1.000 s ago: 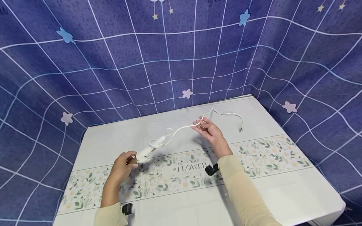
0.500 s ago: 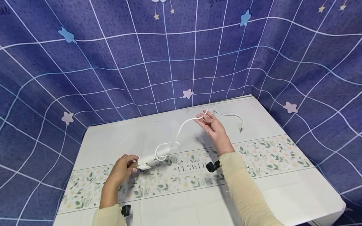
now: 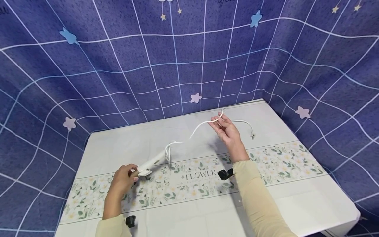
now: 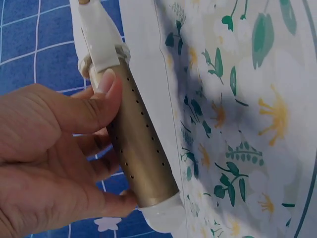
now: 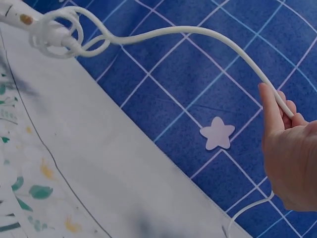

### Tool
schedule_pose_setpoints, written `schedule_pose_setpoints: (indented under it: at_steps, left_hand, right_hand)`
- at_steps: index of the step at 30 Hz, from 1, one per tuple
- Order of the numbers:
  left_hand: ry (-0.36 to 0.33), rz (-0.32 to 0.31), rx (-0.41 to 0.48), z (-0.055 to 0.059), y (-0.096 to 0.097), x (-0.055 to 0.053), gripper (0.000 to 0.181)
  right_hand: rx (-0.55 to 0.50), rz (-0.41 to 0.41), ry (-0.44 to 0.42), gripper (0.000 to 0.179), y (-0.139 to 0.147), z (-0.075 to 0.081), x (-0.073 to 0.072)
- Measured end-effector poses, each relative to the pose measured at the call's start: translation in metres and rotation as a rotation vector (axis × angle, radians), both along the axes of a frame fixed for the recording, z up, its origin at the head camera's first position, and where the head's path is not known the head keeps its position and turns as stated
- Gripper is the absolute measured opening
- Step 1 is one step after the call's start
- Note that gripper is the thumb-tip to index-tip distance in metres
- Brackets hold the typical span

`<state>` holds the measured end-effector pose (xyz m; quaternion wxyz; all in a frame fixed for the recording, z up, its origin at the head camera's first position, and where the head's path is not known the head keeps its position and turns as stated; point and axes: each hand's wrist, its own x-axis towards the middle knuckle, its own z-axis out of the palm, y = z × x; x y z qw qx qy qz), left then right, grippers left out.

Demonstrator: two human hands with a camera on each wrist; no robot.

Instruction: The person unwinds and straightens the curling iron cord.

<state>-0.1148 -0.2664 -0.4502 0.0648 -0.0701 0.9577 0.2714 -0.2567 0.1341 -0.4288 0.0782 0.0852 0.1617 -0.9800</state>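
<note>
My left hand [image 3: 122, 181] [image 4: 54, 148] grips the gold, perforated barrel of a curling iron [image 4: 136, 148] with a white handle [image 3: 151, 163], held low over the table [image 3: 118, 144]. A white cord [image 3: 189, 135] [image 5: 188, 32] runs from the handle's end, with a few loops [image 5: 64, 29] wound there, up to my right hand [image 3: 226, 130] [image 5: 287, 148]. That hand holds the cord between thumb and fingers above the table's far side. Past it the cord trails to a plug [image 3: 252, 134] lying on the table.
The table wears a white cloth with a flowered band [image 3: 281, 161] across the middle. A blue checked backdrop with stars [image 3: 195, 97] closes in the back and both sides. Black wrist camera mounts [image 3: 225, 173] sit on both sleeves.
My right hand has lifted and drawn the cord farther away, pulling it straighter. The loops near the handle have tightened, and my left hand has shifted slightly left with the iron.
</note>
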Motion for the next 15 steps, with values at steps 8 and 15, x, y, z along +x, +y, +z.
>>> schedule_pose_setpoints:
  at_steps: [8, 15]
  left_hand:
    - [0.003, 0.123, 0.032, 0.000, -0.005, 0.004, 0.038]
    - [0.031, 0.175, 0.069, -0.001, -0.007, 0.005, 0.036]
  right_hand:
    - [0.077, -0.025, 0.007, 0.028, 0.007, -0.008, 0.003]
    - [0.182, -0.064, -0.003, 0.036, 0.011, -0.023, 0.004]
